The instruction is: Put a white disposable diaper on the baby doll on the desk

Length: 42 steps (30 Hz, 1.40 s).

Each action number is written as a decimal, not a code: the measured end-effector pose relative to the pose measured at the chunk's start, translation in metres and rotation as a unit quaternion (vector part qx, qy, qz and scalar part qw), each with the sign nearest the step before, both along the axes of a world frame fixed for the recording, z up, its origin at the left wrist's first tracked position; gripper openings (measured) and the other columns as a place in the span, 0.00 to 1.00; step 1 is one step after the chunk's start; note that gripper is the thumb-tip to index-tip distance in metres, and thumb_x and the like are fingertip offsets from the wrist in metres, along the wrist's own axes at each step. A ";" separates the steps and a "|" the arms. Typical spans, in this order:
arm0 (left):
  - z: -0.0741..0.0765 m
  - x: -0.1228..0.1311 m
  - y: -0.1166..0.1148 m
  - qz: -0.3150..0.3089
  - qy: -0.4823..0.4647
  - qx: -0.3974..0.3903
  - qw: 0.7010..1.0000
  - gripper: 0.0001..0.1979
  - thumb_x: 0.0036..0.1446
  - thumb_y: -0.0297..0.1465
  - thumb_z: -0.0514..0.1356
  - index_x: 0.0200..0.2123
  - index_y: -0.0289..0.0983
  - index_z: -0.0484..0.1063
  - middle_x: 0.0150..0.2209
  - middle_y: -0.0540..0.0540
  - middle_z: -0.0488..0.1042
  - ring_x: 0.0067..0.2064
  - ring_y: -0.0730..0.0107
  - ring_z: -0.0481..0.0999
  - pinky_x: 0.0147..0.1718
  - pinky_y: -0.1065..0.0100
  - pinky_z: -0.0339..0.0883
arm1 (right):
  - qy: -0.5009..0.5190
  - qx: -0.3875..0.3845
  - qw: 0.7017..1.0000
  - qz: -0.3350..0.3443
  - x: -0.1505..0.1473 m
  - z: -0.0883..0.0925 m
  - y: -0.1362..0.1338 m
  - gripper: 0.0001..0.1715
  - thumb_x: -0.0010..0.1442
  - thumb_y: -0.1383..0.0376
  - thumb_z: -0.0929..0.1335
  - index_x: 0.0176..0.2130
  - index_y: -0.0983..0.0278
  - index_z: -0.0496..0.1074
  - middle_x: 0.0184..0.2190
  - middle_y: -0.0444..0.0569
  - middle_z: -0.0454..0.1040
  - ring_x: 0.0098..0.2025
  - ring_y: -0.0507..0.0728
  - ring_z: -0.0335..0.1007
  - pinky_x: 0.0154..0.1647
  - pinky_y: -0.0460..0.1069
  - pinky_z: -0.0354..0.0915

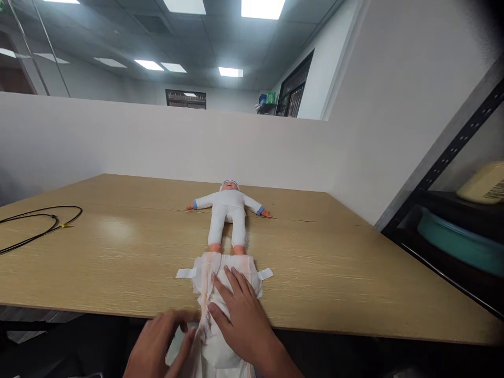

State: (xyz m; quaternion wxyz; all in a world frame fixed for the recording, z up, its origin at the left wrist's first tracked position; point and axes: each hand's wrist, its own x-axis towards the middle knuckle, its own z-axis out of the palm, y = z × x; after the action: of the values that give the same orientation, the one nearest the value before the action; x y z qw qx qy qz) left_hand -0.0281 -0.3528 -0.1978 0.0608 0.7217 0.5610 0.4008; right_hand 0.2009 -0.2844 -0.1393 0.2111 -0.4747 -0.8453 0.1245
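A white diaper (224, 346) lies unfolded at the table's front edge, its near end hanging past the edge. White tabs stick out on both sides of its far end. My right hand (246, 315) rests flat on its inner side with the fingers spread. Beside the diaper's left edge is my left hand (163, 338), slightly blurred, thumb and fingers apart; contact with the edge is hard to make out. Just beyond the diaper a baby doll (228, 202) in a white suit with blue cuffs lies on its back, arms outstretched, feet towards me.
The wooden table (315, 283) ends at a low white partition (177, 142). A looped black cable (55, 228) with a yellow tie lies at left. A dark metal shelf (433, 215) at right holds a teal item (460, 241) and a pale yellow item (484, 184).
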 end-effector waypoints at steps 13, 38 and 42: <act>0.076 -0.002 0.243 -0.245 0.414 0.088 0.872 0.58 0.53 0.16 0.65 0.80 0.57 0.44 0.82 0.43 0.45 0.77 0.41 0.56 0.71 0.44 0.55 | -0.006 0.159 0.987 0.027 0.008 -0.053 0.001 0.45 0.69 0.45 0.71 0.77 0.48 0.58 0.76 0.54 0.62 0.73 0.76 0.65 0.67 0.72 0.70; 0.089 0.057 0.289 -0.444 0.369 0.172 0.798 0.17 0.79 0.34 0.53 0.64 0.41 0.72 0.64 0.42 0.79 0.58 0.52 0.75 0.56 0.52 0.64 | -0.100 0.201 0.973 0.055 0.015 -0.078 0.015 0.61 0.64 0.34 0.70 0.81 0.54 0.47 0.79 0.60 0.53 0.74 0.78 0.63 0.65 0.68 0.72; 0.107 0.053 0.292 -0.466 0.325 0.128 0.813 0.16 0.78 0.36 0.54 0.64 0.43 0.72 0.66 0.44 0.77 0.59 0.49 0.74 0.56 0.51 0.64 | -0.111 0.166 0.977 0.072 0.018 -0.070 0.028 0.61 0.66 0.34 0.69 0.81 0.52 0.42 0.79 0.58 0.50 0.76 0.76 0.60 0.69 0.68 0.70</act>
State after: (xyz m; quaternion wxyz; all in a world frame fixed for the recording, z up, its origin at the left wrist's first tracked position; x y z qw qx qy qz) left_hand 0.0249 -0.0611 -0.0904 -0.0391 0.9862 0.0882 0.1347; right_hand 0.2186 -0.2560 -0.2092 0.1825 -0.3815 -0.9044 -0.0561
